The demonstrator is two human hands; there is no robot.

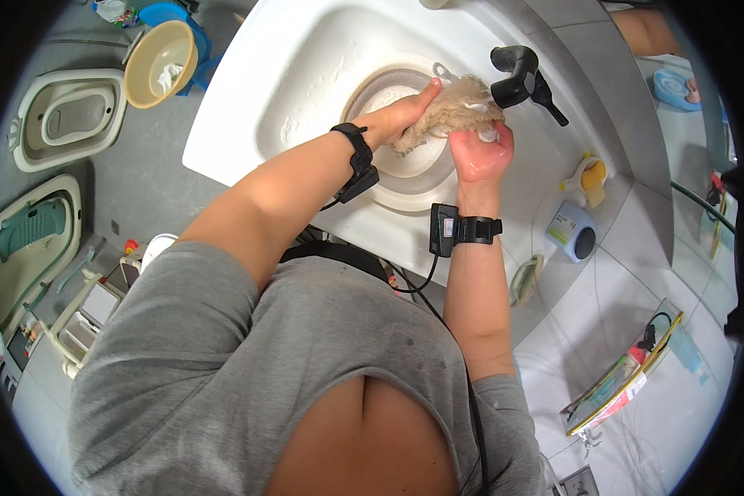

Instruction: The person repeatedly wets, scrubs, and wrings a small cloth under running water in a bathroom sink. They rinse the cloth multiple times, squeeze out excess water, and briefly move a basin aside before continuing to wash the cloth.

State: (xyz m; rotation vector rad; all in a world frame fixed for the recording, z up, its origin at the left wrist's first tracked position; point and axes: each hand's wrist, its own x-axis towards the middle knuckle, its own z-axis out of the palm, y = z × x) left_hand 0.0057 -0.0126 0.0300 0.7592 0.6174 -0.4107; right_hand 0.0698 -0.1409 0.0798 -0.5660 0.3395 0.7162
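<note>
A tan, shaggy wet cloth or plush item (449, 110) with white parts is held up between my two hands, over a round basin (403, 184) that stands in the white washbasin (285, 56). My left hand (406, 113) grips its left end, the thumb pointing up. Under its right end, my right hand (482, 152) is turned palm up, wet, with the fingers curled up against it. The black faucet (513, 77) hangs right beside the item's upper right part. What lies inside the basin is partly hidden by my hands.
A blue-white bottle (570, 229), a yellow and white object (590, 177) and a soap dish (526, 280) stand on the right ledge. A wall shelf (623, 372) is lower right. At left are a beige basin (160, 65) and a folding tub (68, 118) on the floor.
</note>
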